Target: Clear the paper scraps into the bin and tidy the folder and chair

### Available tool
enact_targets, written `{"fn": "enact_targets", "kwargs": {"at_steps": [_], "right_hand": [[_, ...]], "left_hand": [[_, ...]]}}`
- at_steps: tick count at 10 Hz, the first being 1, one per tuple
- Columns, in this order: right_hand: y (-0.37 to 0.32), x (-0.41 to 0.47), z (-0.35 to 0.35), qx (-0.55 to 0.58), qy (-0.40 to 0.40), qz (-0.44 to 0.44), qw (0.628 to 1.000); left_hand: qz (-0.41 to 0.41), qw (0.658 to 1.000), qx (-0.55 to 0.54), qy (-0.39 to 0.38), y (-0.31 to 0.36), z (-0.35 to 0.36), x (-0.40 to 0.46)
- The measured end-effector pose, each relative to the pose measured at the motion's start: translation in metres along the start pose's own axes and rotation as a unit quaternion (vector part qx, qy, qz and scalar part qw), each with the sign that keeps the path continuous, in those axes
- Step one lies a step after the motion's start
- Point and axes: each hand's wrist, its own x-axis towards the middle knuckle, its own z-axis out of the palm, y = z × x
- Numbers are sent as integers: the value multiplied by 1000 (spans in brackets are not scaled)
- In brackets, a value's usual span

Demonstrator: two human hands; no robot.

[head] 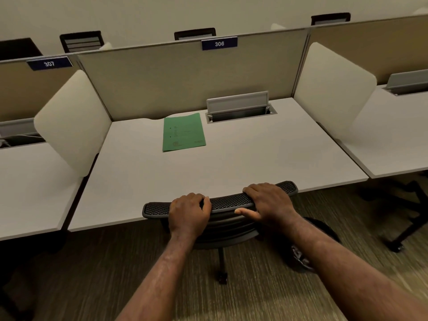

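A black mesh-backed chair [228, 202] stands against the front edge of the grey desk [254, 156], its seat under the desktop. My left hand [188, 213] grips the left part of the backrest's top rail. My right hand [269, 203] lies over the right part of the rail, thumb stretched along its near side. A green folder [183, 132] lies flat and closed at the back of the desk, left of centre. A dark bin [308, 253] sits on the carpet to the right of the chair, mostly hidden by my right forearm. No paper scraps show.
A cable tray with a raised metal lid [239, 107] is set into the desk's back right. White side dividers [71, 121] [333, 84] flank the desk, with a fabric panel labelled 306 behind. Neighbouring desks lie on both sides; another chair's wheeled base [403, 218] stands at right.
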Motion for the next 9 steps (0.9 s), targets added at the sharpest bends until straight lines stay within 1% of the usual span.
{"fn": "enact_targets", "kwargs": {"at_steps": [4,5,6,7,8,9], "right_hand": [[7,2,5,14,-2,5,1000],[6,0,5,13,-3,7,1000],[6,1,1,11,-14,3,1000],[5,0,-2,2,-47,-8,999],[-1,-4,-9,8,-46,23,999],[-5,-3,-13,17,4,61,998]], "left_hand": [[-4,1000,0,5,4,6,3],[-2,1000,8,-6,4,6,3],[-4,1000,21,-13,5,5,5],[-4,999,34,-26,3,6,5],[-15,998,16,-55,6,-1,3],[-3,998,-6,-56,5,-7,9]]}}
